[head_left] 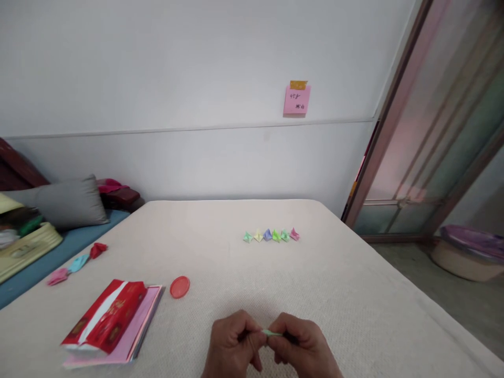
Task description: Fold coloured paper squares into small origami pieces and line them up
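Observation:
My left hand and my right hand meet at the bottom middle, above the cloth-covered table. Between their pinched thumbs and fingers is a small pale green folded paper, mostly hidden by the fingertips. Farther back stands a row of small folded paper pieces: a pale green one at the left end, then a yellow one, a blue one, a bright green one, another pale green one and a pink one.
A red packet lies on stacked coloured paper at the left, beside a round red lid. Red, light blue and pink pieces lie along the left edge. A pink note hangs on the wall.

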Demonstrator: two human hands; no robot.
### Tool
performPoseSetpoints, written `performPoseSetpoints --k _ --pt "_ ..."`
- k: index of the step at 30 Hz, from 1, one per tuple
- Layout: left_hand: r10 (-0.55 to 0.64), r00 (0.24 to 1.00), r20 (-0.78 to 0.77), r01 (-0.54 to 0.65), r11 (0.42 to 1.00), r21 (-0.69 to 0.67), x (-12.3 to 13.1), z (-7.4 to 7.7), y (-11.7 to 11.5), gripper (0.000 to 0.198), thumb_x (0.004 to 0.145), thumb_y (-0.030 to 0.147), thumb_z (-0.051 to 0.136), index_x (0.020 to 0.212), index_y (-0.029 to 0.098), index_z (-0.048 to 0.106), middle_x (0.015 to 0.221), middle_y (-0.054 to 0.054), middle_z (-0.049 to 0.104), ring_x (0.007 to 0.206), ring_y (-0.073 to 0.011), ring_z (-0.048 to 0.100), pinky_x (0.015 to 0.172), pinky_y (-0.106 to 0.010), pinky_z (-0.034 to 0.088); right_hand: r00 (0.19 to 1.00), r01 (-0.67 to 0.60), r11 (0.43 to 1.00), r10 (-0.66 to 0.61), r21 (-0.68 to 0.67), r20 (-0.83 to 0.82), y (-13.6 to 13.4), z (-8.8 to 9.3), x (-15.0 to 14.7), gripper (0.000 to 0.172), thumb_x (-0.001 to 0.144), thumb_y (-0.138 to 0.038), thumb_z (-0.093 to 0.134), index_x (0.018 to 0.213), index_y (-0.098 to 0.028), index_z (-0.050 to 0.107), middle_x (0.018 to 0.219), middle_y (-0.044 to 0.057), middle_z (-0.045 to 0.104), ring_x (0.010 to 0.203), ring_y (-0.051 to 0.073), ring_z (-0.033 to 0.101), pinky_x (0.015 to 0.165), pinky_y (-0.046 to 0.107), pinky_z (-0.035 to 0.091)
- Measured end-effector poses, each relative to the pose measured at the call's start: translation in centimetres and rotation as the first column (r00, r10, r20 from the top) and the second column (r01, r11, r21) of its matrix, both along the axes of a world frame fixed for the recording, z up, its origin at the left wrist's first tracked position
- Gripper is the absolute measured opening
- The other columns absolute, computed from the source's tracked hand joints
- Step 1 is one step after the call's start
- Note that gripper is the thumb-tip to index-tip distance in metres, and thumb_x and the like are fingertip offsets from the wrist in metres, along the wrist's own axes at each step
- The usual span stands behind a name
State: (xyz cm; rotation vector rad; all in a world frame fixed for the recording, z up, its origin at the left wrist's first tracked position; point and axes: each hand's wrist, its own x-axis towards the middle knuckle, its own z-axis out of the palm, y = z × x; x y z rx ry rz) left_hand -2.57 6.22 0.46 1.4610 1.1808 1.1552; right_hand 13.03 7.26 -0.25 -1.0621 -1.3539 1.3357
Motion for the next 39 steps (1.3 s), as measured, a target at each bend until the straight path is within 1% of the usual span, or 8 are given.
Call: performPoseSetpoints --k 2,8,11,19,23,29,34,39 --pt "-0.037 0.998 0.045 0.039 0.998 -0.051 0.2 -0.1 0.1 0.020 0.075 0.029 0.064 0.060 0.018 0.059 0.044 0.004 0.054 0.039 -0.0100 0.052 0.039 -0.018 0.035 1.000 0.006 1.000 -0.006 0.009 0.002 0.0 0.0 0.1 0.018 0.066 -0.029 0.070 0.053 -0.017 0.065 0.041 -0.005 0.052 0.042 0.010 0.045 0.043 0.021 0.030" --pt "-0.019 0.996 -0.086 0.026 0.997 0.071 -0.1 0.2 0.1 0.019 0.077 0.024 0.060 0.059 0.017 0.060 0.046 0.004 0.052 0.043 -0.0098 0.049 0.043 -0.018 0.034 1.000 -0.007 0.996 0.007 -0.094 0.005 -0.1 -0.1 -0.4 0.016 0.065 -0.026 0.069 0.054 -0.016 0.063 0.043 -0.005 0.051 0.041 0.009 0.046 0.042 0.020 0.032" --pt "0.010 1.000 -0.023 -0.010 1.000 0.004 -0.2 0.3 0.1 0.021 0.076 0.028 0.061 0.059 0.017 0.058 0.043 0.005 0.047 0.040 -0.0087 0.045 0.041 -0.017 0.033 0.999 0.020 0.994 -0.022 -0.108 -0.024 0.0 0.1 -0.5 0.014 0.067 -0.027 0.067 0.059 -0.017 0.063 0.045 -0.005 0.051 0.043 0.010 0.047 0.044 0.021 0.034" --pt "0.048 0.985 0.166 -0.017 0.983 -0.184 0.7 0.2 0.5 0.025 0.073 0.034 0.066 0.059 0.017 0.054 0.040 0.007 0.047 0.035 -0.0079 0.044 0.038 -0.018 0.031 0.994 0.093 0.995 -0.096 0.046 0.057 -0.2 0.6 -0.2 0.024 0.077 -0.033 0.056 0.058 -0.018 0.053 0.049 -0.006 0.046 0.042 0.009 0.042 0.042 0.022 0.031" --pt "0.011 0.964 0.264 0.044 0.979 -0.200 0.4 0.2 0.7 0.029 0.075 0.035 0.063 0.057 0.014 0.058 0.046 0.001 0.058 0.035 -0.0076 0.047 0.038 -0.019 0.032 0.996 0.085 0.996 -0.085 -0.017 0.027 -0.2 0.6 -0.4 0.025 0.078 -0.033 0.055 0.059 -0.017 0.051 0.052 -0.005 0.047 0.042 0.008 0.041 0.042 0.021 0.030" --pt "0.082 0.945 0.315 -0.007 0.972 -0.234 0.4 -0.3 0.8 0.029 0.076 0.032 0.064 0.055 0.014 0.055 0.046 0.003 0.056 0.034 -0.0056 0.043 0.036 -0.018 0.027 0.997 0.059 0.997 -0.061 -0.045 -0.040 0.1 -0.3 -1.1 0.027 0.078 -0.036 0.054 0.058 -0.018 0.049 0.050 -0.006 0.046 0.039 0.007 0.039 0.039 0.020 0.028" --pt "0.022 0.899 0.437 0.046 0.989 -0.143 0.3 0.3 0.9 0.011 0.079 0.026 0.061 0.085 0.018 0.056 0.056 0.006 0.058 0.046 -0.0096 0.053 0.045 -0.021 0.038 0.994 0.067 0.989 -0.078 -0.135 -0.081 0.4 -0.4 -0.9 0.029 0.077 -0.036 0.057 0.056 -0.018 0.049 0.047 -0.006 0.047 0.038 0.008 0.041 0.038 0.020 0.029" --pt "-0.026 0.946 0.322 0.084 0.982 -0.166 -0.3 0.9 0.8 0.016 0.068 0.005 0.056 0.080 0.014 0.062 0.057 0.003 0.062 0.055 -0.0114 0.057 0.051 -0.022 0.041 0.988 0.027 0.971 -0.063 -0.240 -0.145 0.5 -0.4 -0.5 0.032 0.076 -0.039 0.061 0.055 -0.018 0.050 0.045 -0.006 0.050 0.035 0.006 0.040 0.036 0.019 0.024"
